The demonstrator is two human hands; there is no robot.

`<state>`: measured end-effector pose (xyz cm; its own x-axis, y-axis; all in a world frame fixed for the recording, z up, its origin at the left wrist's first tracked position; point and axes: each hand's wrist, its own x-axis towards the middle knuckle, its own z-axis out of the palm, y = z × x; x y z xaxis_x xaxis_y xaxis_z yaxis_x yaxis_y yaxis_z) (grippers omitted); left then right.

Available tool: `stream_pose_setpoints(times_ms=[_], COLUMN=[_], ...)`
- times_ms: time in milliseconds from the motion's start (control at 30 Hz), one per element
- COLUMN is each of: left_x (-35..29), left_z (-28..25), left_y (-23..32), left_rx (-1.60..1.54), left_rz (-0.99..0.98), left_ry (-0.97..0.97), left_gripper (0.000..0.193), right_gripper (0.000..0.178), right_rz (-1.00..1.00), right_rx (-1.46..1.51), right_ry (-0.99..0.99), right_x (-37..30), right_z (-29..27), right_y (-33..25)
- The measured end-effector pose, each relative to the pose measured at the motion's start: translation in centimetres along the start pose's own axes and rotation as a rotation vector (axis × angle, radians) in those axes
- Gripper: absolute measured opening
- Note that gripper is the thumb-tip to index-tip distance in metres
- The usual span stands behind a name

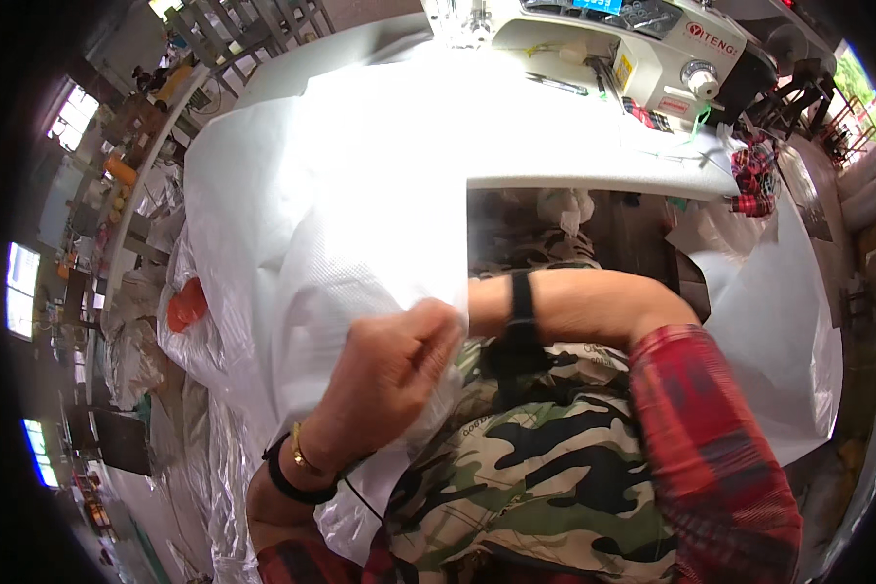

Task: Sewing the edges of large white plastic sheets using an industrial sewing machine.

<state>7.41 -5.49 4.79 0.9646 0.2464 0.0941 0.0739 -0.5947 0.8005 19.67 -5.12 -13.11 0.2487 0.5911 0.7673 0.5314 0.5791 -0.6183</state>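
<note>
1. The white sheet (292,209) lies over the left part of the white surface (603,165), in front of the sewing machine (642,49), and drapes off the near side toward the person's lap. Its upper middle is washed out by glare.
2. The left hand (394,360) comes up from the lower left, with a dark band and a gold-coloured piece at the wrist. Its fingers are curled tight, gripping the sheet near its right-hand edge.
3. The right hand (489,304) reaches across from the right and passes behind that same edge, just beside the left hand. The sheet hides its fingers, so whether they are spread or closed cannot be told. A black band circles the wrist, and a red plaid sleeve (715,438) covers the upper part of the arm.
4. Beneath the arms, camouflage cloth (545,467) covers the person's front.
5. On the surface, a slim dark tool (557,84) lies beside the machine, and red plaid fabric (752,175) hangs at the right end.
6. Another white sheet (784,311) hangs to the right, below the surface. At left, an orange-red item (187,305) shows among crumpled, shiny plastic (229,467).
</note>
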Motion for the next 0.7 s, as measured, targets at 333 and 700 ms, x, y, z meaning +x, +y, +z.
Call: stream_pose_setpoints(times_ms=[333,700], left_x=[-2.3,-1.9], left_z=[4.4,5.2], left_y=[-5.7,-6.6], left_rx=[0.08,-0.257], left_rz=[0.065,0.106], left_ry=[0.002,0.05], left_gripper=[0.008,0.011], right_gripper=[0.043,0.031], right_rz=[0.665,0.554], right_rx=[0.186,-1.05], right_ry=[-0.301,-0.11], right_x=[-0.2,13.0], right_z=[-5.9,-17.8], right_y=[-0.6,7.7])
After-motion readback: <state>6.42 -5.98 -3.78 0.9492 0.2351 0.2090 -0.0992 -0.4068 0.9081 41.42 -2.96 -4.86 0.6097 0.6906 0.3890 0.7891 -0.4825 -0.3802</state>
